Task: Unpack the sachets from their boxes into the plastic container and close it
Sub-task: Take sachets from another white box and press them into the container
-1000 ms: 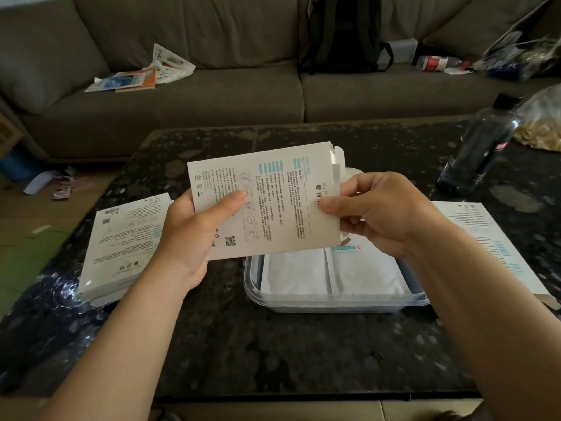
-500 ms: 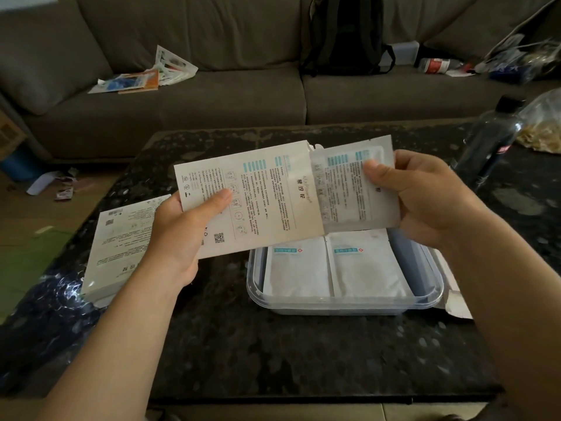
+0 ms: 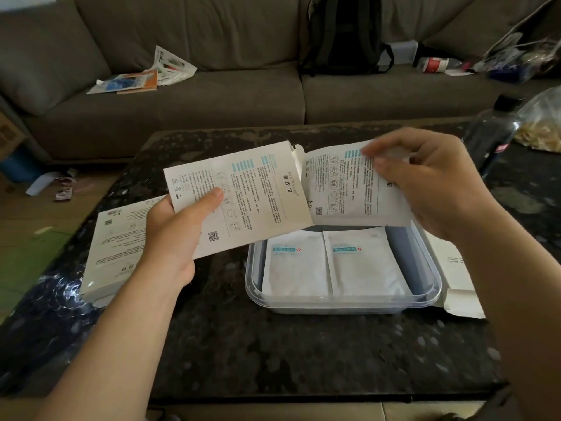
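Observation:
My left hand [image 3: 176, 235] holds a flat white printed box [image 3: 243, 196] above the dark table, its open flap end pointing right. My right hand [image 3: 431, 180] pinches a white sachet [image 3: 349, 186] by its upper right part, just clear of the box's open end. Below both lies a clear plastic container [image 3: 343, 305] with two white sachets [image 3: 328, 262] side by side inside. Its lid is not in sight.
Another white box [image 3: 112, 244] lies on the table at the left, and an opened flat box [image 3: 455, 275] lies right of the container. A dark bottle [image 3: 491, 135] and a plastic bag [image 3: 543, 123] stand at the far right. A sofa with a backpack [image 3: 343, 34] is behind.
My right hand has drawn the sachet rightward fully out of the box. The left hand with the box has shifted slightly left and tilted.

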### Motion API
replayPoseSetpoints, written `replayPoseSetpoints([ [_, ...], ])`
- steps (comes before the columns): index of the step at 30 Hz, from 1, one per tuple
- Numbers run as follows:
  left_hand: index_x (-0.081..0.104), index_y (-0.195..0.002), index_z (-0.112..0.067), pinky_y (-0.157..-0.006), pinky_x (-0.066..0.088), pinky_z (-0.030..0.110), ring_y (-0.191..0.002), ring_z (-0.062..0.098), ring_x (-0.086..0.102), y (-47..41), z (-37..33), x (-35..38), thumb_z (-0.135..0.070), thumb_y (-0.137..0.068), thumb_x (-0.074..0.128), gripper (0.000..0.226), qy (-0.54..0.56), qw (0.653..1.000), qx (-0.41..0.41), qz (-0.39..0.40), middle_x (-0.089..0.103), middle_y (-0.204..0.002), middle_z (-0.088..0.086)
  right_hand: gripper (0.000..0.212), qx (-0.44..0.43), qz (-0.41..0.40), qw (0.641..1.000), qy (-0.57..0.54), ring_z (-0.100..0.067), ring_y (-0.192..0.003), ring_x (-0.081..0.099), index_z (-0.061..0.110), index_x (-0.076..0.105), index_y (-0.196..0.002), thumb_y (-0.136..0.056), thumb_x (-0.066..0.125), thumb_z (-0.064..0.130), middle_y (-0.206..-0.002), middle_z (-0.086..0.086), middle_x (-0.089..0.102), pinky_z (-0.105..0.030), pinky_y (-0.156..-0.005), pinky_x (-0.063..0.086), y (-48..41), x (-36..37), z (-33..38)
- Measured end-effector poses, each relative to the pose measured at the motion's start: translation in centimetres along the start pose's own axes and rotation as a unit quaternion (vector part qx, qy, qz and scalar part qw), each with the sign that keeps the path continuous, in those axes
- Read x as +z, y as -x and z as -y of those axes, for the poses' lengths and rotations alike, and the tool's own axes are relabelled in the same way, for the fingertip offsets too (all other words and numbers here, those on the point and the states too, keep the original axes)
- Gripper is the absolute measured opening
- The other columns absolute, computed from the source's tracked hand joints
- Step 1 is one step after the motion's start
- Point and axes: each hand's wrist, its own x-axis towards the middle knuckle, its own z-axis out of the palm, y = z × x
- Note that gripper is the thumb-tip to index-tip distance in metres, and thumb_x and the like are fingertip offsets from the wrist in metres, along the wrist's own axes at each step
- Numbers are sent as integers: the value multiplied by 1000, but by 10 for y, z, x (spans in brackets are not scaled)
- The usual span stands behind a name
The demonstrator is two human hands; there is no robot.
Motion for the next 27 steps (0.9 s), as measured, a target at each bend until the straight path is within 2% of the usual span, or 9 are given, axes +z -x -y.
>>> replayPoseSetpoints([
  [3,78,-103,-30,-87,63,44,-95,12,79,-1,0,-1,-23,-90,82,15,6,1000,1,-19,81,-101,-11,25,32,17,997,-73,-12,-94,72,9,74,-91,-100,51,5,-102,6,74,-33,-73,63,0,0,2],
  [7,76,-110,-28,-86,65,45,-94,11,79,-5,-1,-4,-23,-89,83,22,38,997,12,-63,81,-103,-10,49,114,67,945,-299,-31,-102,73,-3,71,-108,-83,29,-13,-115,-12,73,-42,-82,61,-3,-8,4],
  [10,74,-114,-27,-83,65,43,-92,9,79,-7,-1,-6,-24,-89,84,28,56,994,22,-88,81,-103,-11,43,75,88,971,-209,-24,-110,70,7,73,-107,-94,41,-18,-117,-3,73,-39,-85,61,-3,-14,0],
  [13,73,-115,-28,-83,65,43,-94,10,79,-8,-1,-7,-26,-88,85,30,61,993,29,-97,81,-105,-11,22,-28,83,995,-55,-6,-98,72,19,76,-93,-93,60,3,-101,13,75,-22,-77,59,1,-13,-2],
  [15,73,-116,-29,-82,66,44,-94,10,79,-8,0,-7,-27,-88,85,31,58,993,31,-100,80,-105,-12,12,-92,49,994,19,-6,-94,70,22,76,-93,-88,65,19,-93,21,72,-17,-77,58,0,-9,-5],
  [16,74,-116,-29,-81,66,43,-93,9,79,-8,0,-6,-28,-88,85,30,55,993,31,-100,80,-105,-12,20,-97,41,993,42,-10,-94,70,19,76,-97,-83,66,28,-97,19,71,-21,-81,59,-1,-7,-7],
  [19,74,-116,-30,-81,66,44,-94,9,78,-7,1,-6,-28,-89,84,29,52,993,33,-99,80,-105,-13,31,-45,72,996,20,-18,-90,75,14,76,-97,-74,69,33,-100,4,75,-37,-78,63,-2,-3,-10],
  [24,74,-117,-27,-84,65,43,-96,11,79,-6,-1,-7,-24,-90,83,30,75,992,36,-99,81,-107,-11,7,10,120,992,27,-4,-82,74,23,74,-90,-84,71,23,-90,12,74,-22,-60,60,1,13,-16],
  [27,73,-118,-26,-83,65,42,-95,10,79,-6,-1,-8,-23,-90,83,30,81,991,39,-103,81,-107,-10,6,32,124,990,64,-6,-77,74,18,76,-92,-90,70,18,-90,6,75,-23,-58,60,-2,23,-26],
])
